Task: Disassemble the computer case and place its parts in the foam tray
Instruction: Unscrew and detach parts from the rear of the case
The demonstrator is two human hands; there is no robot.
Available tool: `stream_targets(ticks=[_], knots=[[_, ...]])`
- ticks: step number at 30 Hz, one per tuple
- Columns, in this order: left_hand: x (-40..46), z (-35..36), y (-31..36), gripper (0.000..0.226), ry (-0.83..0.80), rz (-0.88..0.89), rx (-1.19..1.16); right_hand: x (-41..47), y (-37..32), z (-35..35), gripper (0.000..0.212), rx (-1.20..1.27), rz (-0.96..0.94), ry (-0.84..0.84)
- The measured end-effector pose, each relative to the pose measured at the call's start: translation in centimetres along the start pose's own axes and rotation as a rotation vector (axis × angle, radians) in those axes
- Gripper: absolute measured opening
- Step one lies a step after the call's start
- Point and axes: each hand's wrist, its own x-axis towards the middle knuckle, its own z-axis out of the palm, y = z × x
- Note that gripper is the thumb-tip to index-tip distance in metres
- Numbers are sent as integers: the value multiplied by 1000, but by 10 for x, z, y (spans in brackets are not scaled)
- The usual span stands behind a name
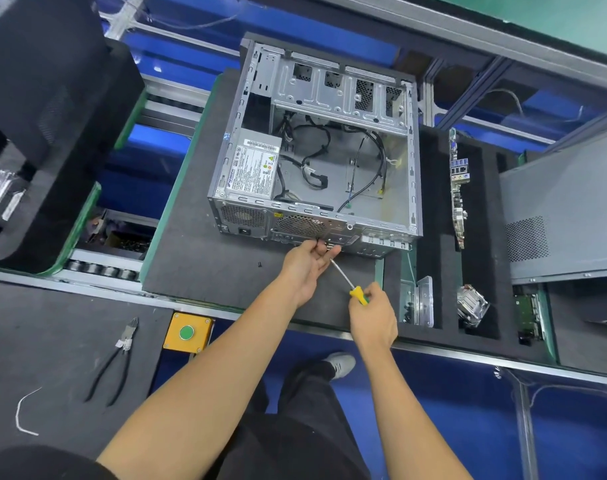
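Case: open grey metal computer case (316, 150) lying on the dark foam-covered surface (198, 251). I see my left hand (304, 268), fingers curled in a pinching grip at the case's rear panel; my right hand (373, 315) grips a yellow-handled screwdriver (350, 282), tip toward that panel. Black foam tray (440, 209) lies right of the case.

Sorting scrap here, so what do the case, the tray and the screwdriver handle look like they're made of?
Case: bare sheet metal, probably steel; grey sheen, stamped holes.
Tray: black foam; matte, cut slots.
Screwdriver handle: glossy yellow-green plastic, likely.
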Motion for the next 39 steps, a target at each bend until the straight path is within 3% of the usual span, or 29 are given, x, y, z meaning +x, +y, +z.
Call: stream_targets(ticks=[13, 17, 25, 33, 39], knots=[[1, 0, -2, 28, 13, 0, 108, 1, -3, -4, 17, -26, -48, -56], [-1, 4, -1, 32, -5, 2, 42, -1, -4, -2, 23, -28, -76, -22], [1, -15, 3, 29, -33, 54, 149, 10, -10, 5, 6, -251, -115, 139], [10, -20, -1, 19, -4, 111, 318, 22, -29, 16, 22, -278, -296, 169], [13, -22, -5, 17, 20, 189, 380, 39, -38, 17, 26, -340, -555, 186]])
